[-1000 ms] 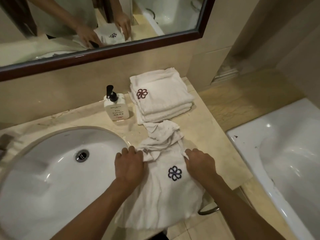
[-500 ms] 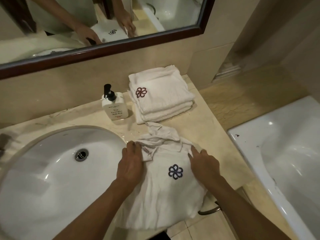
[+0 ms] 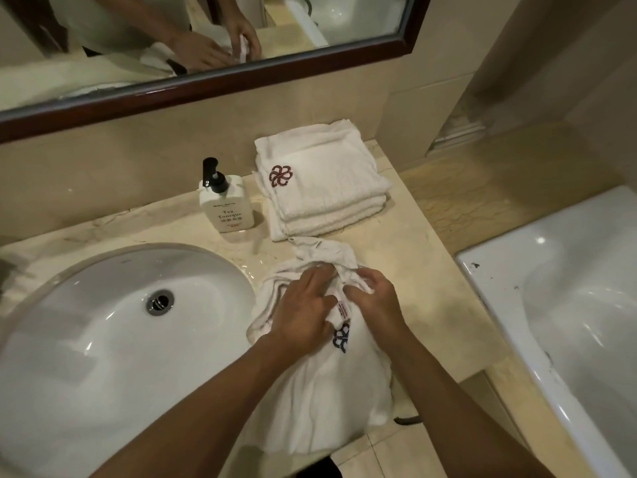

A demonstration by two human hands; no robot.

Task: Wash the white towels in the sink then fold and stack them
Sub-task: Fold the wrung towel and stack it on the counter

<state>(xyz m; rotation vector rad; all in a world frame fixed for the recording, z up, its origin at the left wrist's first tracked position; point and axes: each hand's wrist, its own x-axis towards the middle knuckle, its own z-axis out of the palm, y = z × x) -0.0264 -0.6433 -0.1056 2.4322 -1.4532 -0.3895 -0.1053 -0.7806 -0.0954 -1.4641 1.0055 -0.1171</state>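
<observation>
Head view, folding stage. We see the loose towel (image 3: 320,391) spread on the counter (image 3: 424,270) just right of the sink (image 3: 103,322), its near half hanging over the counter edge, its far end bunched w/ a corner flopped toward the stack. Left hand (image 3: 303,315) lies on the cloth w/ fingers fairly straight and spread, pressing it flat; it grips nothing we can make out. Right hand (image 3: 375,298) has fingers curled round a fold of the bunched far edge, next to the small label (image 3: 342,309). We judge this split as anchor vs. mover: one hand pins the cloth so the other can draw the crumpled end over or straighten it. The dark flower emblem (image 3: 341,336) sits partly hidden betw. the wrists. Folded stack (image 3: 320,188), red emblem up, rests at the back of the counter beside the soap bottle (image 3: 225,205), near enough for the next towel to go on top. Est. progress: late, several towels done.
</observation>
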